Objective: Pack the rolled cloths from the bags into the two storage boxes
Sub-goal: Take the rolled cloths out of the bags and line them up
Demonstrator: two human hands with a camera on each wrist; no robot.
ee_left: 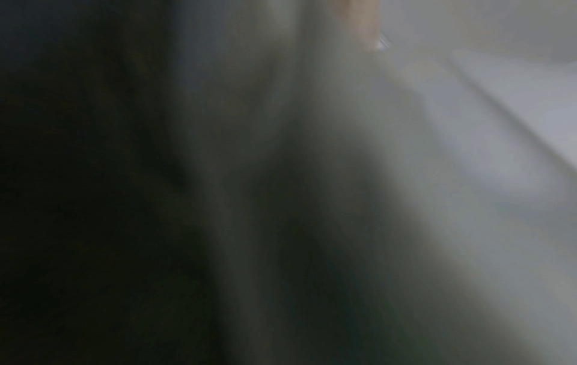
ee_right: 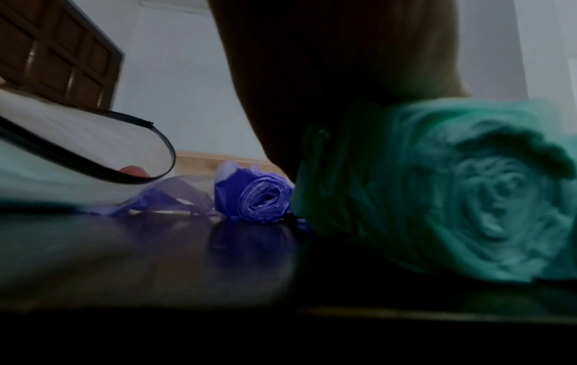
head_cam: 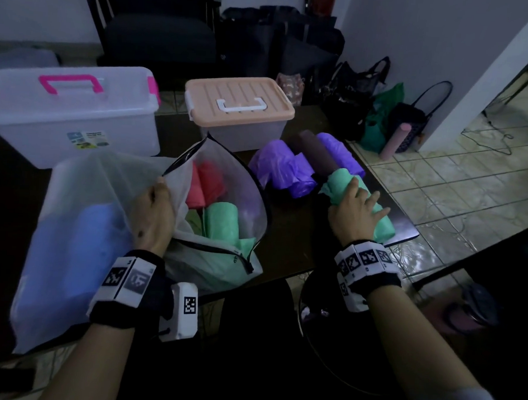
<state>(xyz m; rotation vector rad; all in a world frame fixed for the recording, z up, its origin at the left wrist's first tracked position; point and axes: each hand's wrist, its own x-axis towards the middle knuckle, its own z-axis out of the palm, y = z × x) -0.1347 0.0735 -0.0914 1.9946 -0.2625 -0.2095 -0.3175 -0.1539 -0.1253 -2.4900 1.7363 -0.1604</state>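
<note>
My left hand [head_cam: 155,206] grips the rim of an open mesh zip bag [head_cam: 223,259] holding red rolls [head_cam: 207,181] and a green roll [head_cam: 223,220]. My right hand [head_cam: 358,209] lies over a green rolled cloth [head_cam: 385,227] [ee_right: 452,187] on the dark table [head_cam: 297,232], fingers laid along it. Beside it lie purple rolls [head_cam: 284,167] [ee_right: 259,195] and a dark brown roll [head_cam: 315,152]. Two lidded boxes stand behind: one with a pink handle [head_cam: 68,110], one with a peach lid [head_cam: 238,102]. The left wrist view is a blur.
A second translucent bag with a blue roll [head_cam: 76,251] sits at the left. Dark bags [head_cam: 347,94] and a pink roll [head_cam: 394,139] stand on the tiled floor to the right, past the table edge. A dark chair [head_cam: 161,32] is behind.
</note>
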